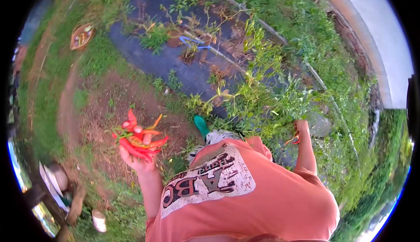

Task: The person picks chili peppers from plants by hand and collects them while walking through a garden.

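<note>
A bunch of red and orange chili peppers (142, 142) with green stems lies in my left hand (136, 159), its fingers curled round them, over the bare soil. On the other side, my right hand (300, 124) reaches to the edge of the leafy plants (267, 84). Red and orange peppers (294, 139) hang just below that hand; its fingers are small and partly hidden, so their grip is unclear.
Black ground sheet (153, 67) runs under the plants, with a blue tie (194, 43) on a stake. A basket (82, 37) sits on the grass. A green boot (201, 126) stands by the sheet. A white bucket (99, 221) is at lower left.
</note>
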The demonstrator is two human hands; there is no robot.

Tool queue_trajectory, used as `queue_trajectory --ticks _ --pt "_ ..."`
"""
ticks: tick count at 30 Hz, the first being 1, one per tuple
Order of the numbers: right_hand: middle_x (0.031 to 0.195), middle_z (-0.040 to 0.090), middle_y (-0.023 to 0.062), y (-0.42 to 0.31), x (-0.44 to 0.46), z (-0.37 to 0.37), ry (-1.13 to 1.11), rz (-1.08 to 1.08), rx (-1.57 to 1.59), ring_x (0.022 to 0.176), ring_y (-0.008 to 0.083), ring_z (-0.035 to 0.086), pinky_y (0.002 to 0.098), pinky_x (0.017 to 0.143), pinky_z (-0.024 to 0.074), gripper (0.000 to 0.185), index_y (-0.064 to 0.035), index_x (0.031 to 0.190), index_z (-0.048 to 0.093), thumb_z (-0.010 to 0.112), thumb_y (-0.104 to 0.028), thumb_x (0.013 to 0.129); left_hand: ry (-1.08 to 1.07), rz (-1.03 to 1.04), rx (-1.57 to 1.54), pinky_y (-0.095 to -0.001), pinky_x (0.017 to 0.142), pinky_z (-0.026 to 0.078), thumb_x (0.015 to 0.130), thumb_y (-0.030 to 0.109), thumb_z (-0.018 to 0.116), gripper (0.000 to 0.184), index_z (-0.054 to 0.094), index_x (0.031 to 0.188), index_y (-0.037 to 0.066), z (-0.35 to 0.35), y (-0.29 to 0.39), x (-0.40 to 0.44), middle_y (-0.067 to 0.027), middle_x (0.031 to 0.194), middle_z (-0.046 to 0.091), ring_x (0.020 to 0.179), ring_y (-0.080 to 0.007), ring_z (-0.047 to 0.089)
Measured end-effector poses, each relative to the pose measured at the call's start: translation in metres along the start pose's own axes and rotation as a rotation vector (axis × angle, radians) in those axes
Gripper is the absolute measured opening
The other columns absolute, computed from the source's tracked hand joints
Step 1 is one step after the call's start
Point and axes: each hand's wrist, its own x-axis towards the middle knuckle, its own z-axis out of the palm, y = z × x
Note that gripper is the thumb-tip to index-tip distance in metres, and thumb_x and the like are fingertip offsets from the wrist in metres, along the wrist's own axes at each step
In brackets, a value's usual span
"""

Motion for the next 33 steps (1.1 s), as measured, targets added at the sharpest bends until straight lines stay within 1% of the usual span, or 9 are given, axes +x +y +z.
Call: queue_trajectory --ticks 2,4,7,9,12,14,20,25,33 --pt "0.061 0.063 0.0093 0.018 0.031 0.001 0.035 -0.388 -1.141 0.049 0.0217 0.059 0.0325 0.042 0.0428 0.018 -0.0101 0.065 0.065 0.056 -0.023 0.072 0.005 0.004 -0.053 -0.0310 0.069 0.041 0.084 0.029 0.058 0.048 0.036 0.119 0.004 -0.006 0.016 0.026 -0.0100 0.112 0.043 0.094 -0.0196 0.046" --pt "0.071 0.065 0.0108 0.003 0.015 -0.004 0.052 -0.370 -1.306 0.065 0.0224 0.065 0.0335 0.051 0.0477 0.016 -0.0114 0.069 0.068 0.057 -0.023 0.070 -0.030 -0.005 -0.033 -0.0313 0.070 0.042 0.084 0.028 0.057 0.048 0.036 0.119 0.004 -0.019 0.029 0.055 -0.0102 0.113 0.043 0.095 -0.0201 0.046" --pt "0.086 0.064 0.0151 0.007 0.004 -0.030 0.113 -0.134 -1.096 0.078 0.0296 0.063 0.0389 0.066 0.0500 0.024 -0.0075 0.085 0.067 0.057 -0.025 0.072 0.027 0.024 -0.019 -0.0314 0.071 0.043 0.084 0.029 0.057 0.048 0.036 0.119 0.004 -0.039 0.046 0.089 -0.0106 0.113 0.044 0.092 -0.0206 0.048" --pt "0.089 0.064 0.0158 -0.113 -0.094 -0.063 0.509 0.228 -0.547 0.081 0.0339 0.062 0.0435 0.071 0.0491 0.025 -0.0090 0.090 0.066 0.051 -0.025 0.078 0.154 0.067 -0.004 -0.0310 0.072 0.044 0.083 0.029 0.058 0.048 0.036 0.119 0.005 -0.052 0.061 0.112 -0.0121 0.110 0.047 0.086 -0.0207 0.049" --pt "0.088 0.064 0.0128 -0.278 -0.180 -0.096 0.684 0.068 -0.457 0.074 0.0289 0.062 0.0400 0.065 0.0497 0.027 -0.0183 0.099 0.064 0.042 -0.024 0.084 0.262 0.080 -0.021 -0.0309 0.071 0.045 0.083 0.028 0.058 0.047 0.037 0.119 0.006 -0.073 0.087 0.165 -0.0128 0.107 0.048 0.084 -0.0208 0.050" --pt "0.060 0.056 -0.0005 -0.372 -0.212 -0.088 0.989 -0.502 -0.264 0.040 0.0034 0.035 0.0190 0.036 0.0279 0.026 -0.0107 0.110 0.059 0.043 -0.021 0.092 0.210 0.037 -0.052 -0.0306 0.068 0.047 0.084 0.029 0.057 0.046 0.038 0.118 0.005 -0.095 0.106 0.201 -0.0124 0.107 0.048 0.081 -0.0207 0.051" --pt "0.050 0.035 -0.0060 -0.669 -0.285 0.076 0.271 -0.852 0.597 0.042 0.0030 0.032 0.0222 0.051 0.0470 0.024 -0.0043 0.104 0.059 0.046 -0.019 0.091 0.232 0.071 -0.035 -0.0324 0.071 0.048 0.081 0.032 0.058 0.048 0.041 0.117 0.005 -0.160 0.180 0.333 -0.0152 0.101 0.053 0.081 -0.0259 0.056" --pt "0.052 0.038 -0.0042 -0.846 -0.274 0.228 -0.502 -0.809 0.707 0.043 0.0036 0.033 0.0195 0.041 0.0311 0.021 -0.0022 0.104 0.057 0.049 -0.016 0.089 0.380 0.005 0.053 -0.0324 0.067 0.051 0.082 0.033 0.056 0.051 0.040 0.121 0.004 -0.206 0.265 0.425 -0.0156 0.104 0.054 0.079 -0.0252 0.059" --pt "0.065 0.046 -0.0011 -1.036 -0.324 0.384 -0.904 -0.709 0.735 0.056 0.0067 0.042 0.0197 0.051 0.0341 0.026 -0.0024 0.112 0.050 0.047 -0.014 0.090 0.500 0.129 0.090 -0.0343 0.074 0.050 0.085 0.031 0.052 0.049 0.041 0.122 0.002 -0.271 0.402 0.537 -0.0159 0.107 0.054 0.084 -0.0260 0.057"
